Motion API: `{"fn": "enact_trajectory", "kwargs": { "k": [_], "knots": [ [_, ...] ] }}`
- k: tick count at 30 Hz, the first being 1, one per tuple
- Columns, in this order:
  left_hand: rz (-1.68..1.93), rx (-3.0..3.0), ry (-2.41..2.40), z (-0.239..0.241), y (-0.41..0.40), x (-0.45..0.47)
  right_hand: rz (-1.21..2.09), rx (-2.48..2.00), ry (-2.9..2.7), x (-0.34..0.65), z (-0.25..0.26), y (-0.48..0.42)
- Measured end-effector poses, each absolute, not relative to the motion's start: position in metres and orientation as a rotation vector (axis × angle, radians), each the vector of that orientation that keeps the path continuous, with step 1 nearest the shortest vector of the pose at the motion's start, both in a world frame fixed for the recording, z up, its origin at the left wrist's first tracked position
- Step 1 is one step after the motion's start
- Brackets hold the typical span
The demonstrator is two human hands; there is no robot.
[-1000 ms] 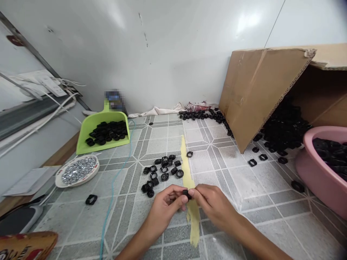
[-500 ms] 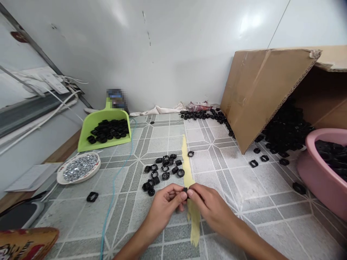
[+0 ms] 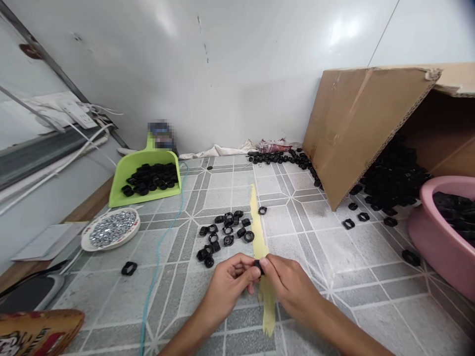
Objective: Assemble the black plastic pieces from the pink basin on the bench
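Note:
Between the fingertips of both hands is a small black plastic ring-shaped part (image 3: 259, 266), mostly covered by the fingers. My left hand (image 3: 234, 278) pinches it from the left, thumb and fingers closed. From the right, my right hand (image 3: 281, 277) grips the same part with its thumb and forefinger. Both hands are just above a strip of yellow tape (image 3: 269, 311) on the tiled surface. A loose group of similar black rings (image 3: 228, 240) lies just beyond my left hand, and one single ring (image 3: 262, 210) sits right of the tape.
At left stand a green dustpan (image 3: 112, 190) of black parts and a white plate (image 3: 86, 244) of small shiny metal pieces. A blue cord (image 3: 158, 252) runs along the surface. A cardboard box (image 3: 345, 123) with spilled black parts and a pink tub (image 3: 426, 237) occupy the right.
Both hands stay together on the black ring part, which appears slightly turned between the fingertips. The whole view has shifted a little; the surrounding things have not moved.

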State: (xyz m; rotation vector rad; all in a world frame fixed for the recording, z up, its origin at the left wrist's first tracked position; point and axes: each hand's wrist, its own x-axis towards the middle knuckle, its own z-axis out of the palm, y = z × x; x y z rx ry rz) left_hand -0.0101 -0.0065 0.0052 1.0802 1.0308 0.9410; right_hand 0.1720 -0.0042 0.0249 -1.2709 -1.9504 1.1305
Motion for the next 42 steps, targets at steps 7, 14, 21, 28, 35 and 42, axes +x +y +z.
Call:
{"fn": "enact_trajectory", "kwargs": {
  "k": [7,14,21,28,35,42],
  "knots": [
    [0.943,1.084,1.057,0.008,-0.003,-0.012,1.361,-1.154,-1.899,0.184,0.033,0.005],
    [0.933,1.066,1.006,0.005,-0.006,-0.01,1.294,-1.252,-1.887,0.178,0.025,0.003],
    [0.918,1.085,1.014,0.004,-0.004,-0.011,1.025,-1.186,-2.124,0.179,0.028,0.002],
    [0.949,1.068,1.038,0.008,-0.005,-0.006,0.966,-1.325,-2.044,0.17,0.014,-0.004],
    [0.93,1.088,0.98,0.005,-0.002,-0.012,0.674,-1.124,-2.207,0.175,0.01,-0.002],
    [0.933,1.1,0.947,0.005,-0.001,-0.017,0.961,-1.162,-2.042,0.177,0.012,-0.004]
  ]
}}
